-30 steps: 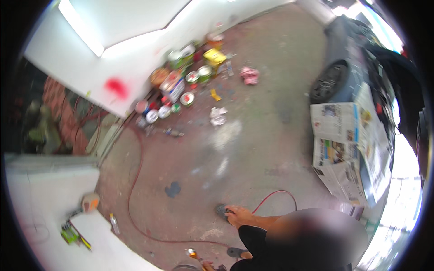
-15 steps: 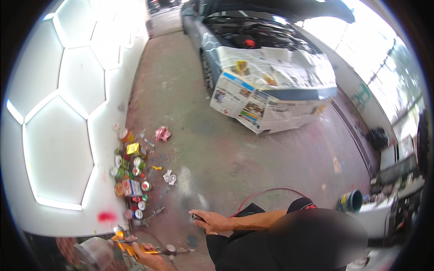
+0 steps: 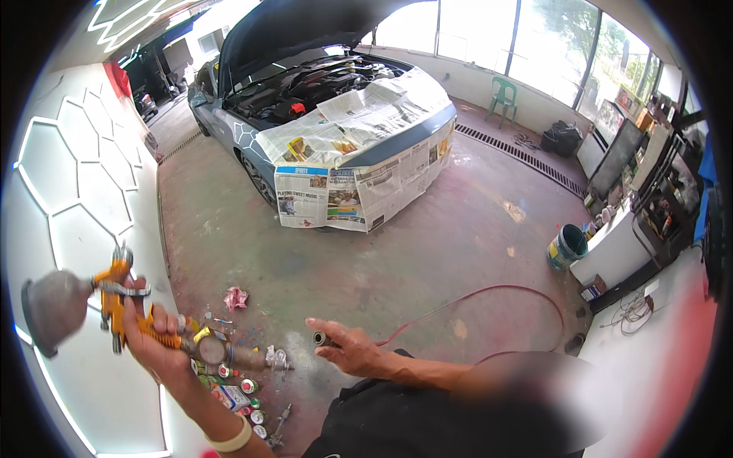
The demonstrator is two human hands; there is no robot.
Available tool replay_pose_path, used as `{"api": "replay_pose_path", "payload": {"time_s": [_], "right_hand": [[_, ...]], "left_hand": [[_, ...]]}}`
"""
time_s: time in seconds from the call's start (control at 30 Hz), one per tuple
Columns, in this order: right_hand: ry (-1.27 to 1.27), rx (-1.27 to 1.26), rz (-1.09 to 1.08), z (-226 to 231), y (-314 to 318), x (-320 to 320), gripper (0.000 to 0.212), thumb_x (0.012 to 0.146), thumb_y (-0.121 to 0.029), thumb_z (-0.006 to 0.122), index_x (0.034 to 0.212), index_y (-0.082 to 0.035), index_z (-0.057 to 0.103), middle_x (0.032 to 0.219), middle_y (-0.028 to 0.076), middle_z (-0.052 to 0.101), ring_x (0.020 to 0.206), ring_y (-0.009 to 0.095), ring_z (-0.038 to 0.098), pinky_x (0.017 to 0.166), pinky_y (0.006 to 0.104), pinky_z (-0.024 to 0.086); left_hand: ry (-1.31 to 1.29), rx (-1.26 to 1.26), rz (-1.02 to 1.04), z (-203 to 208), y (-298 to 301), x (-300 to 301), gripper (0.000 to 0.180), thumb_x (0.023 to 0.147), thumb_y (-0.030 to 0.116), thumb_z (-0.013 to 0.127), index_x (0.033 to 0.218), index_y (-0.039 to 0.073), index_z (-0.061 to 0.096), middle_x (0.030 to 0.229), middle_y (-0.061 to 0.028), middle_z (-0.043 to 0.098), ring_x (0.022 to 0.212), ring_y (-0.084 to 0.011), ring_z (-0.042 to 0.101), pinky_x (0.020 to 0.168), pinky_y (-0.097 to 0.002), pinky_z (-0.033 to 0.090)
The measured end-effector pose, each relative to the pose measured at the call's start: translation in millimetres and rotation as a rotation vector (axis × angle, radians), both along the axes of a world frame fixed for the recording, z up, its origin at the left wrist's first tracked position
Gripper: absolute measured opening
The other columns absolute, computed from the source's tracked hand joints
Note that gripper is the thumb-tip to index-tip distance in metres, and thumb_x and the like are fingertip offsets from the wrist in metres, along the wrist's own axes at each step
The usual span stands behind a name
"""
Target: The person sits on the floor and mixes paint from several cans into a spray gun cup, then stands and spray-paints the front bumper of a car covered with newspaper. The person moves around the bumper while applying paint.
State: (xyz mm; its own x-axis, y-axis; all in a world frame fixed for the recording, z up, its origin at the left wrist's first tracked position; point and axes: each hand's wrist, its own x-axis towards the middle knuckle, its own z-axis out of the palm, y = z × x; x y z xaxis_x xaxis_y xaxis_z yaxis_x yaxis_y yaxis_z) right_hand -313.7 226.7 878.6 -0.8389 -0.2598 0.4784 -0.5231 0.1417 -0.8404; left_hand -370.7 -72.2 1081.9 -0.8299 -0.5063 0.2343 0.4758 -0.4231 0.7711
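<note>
The left hand (image 3: 156,343) is closed around the grip of an orange metal spray gun (image 3: 117,298) with a rounded, translucent grey cup (image 3: 57,311). The gun is raised above the left edge of the concrete floor (image 3: 382,259); one finger lies by its silver trigger, and whether it presses cannot be told. A round gauge (image 3: 211,349), blurred, sits below the grip. The right hand (image 3: 347,349) has its fingers curled around a short cylindrical metal coupling (image 3: 321,337), near the gun's lower end but apart from it. A thin red hose (image 3: 527,288) loops across the floor to this hand. Paint cans with round lids (image 3: 249,385) stand along the floor's left edge, a crumpled pink cloth or paper (image 3: 236,298) just beyond. Towards the floor's far edge stands a blue-grey car (image 3: 259,153), hood raised, its front covered with printed newspaper sheets (image 3: 321,198).
</note>
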Motion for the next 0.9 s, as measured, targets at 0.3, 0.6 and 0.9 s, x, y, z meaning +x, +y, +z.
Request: {"api": "replay_pose_path", "payload": {"time_s": [0.3,0.6,0.9], "right_hand": [[0.092,-0.044,-0.351,34,54,43,0.044,0.1,-0.019,0.086,0.139,-0.013,0.067,0.08,0.005,0.066,0.062,0.013,0.059,0.061,0.0311,0.053],[0.185,-0.026,-0.448,48,118,57,0.037,0.1,-0.013,0.084,0.131,-0.009,0.065,0.075,0.002,0.065,0.058,0.013,0.062,0.057,0.0294,0.051],[0.273,0.001,-0.453,58,191,80,0.035,0.101,-0.016,0.083,0.129,-0.006,0.065,0.074,0.004,0.067,0.055,0.019,0.065,0.054,0.0331,0.052]], "left_hand": [[0.215,-0.052,-0.37,62,91,-47,0.031,0.116,0.022,0.056,0.14,0.004,0.062,0.126,-0.0079,0.072,0.06,-0.0047,0.044,0.053,-0.0239,0.042],[0.289,-0.099,-0.551,95,206,-55,0.025,0.113,0.022,0.061,0.131,0.005,0.063,0.118,-0.0084,0.075,0.064,-0.0069,0.049,0.057,-0.0282,0.045],[0.227,-0.136,-0.498,90,311,-17,0.028,0.11,0.022,0.064,0.131,0.004,0.061,0.116,-0.0111,0.074,0.064,-0.0091,0.051,0.056,-0.03,0.047]]}}
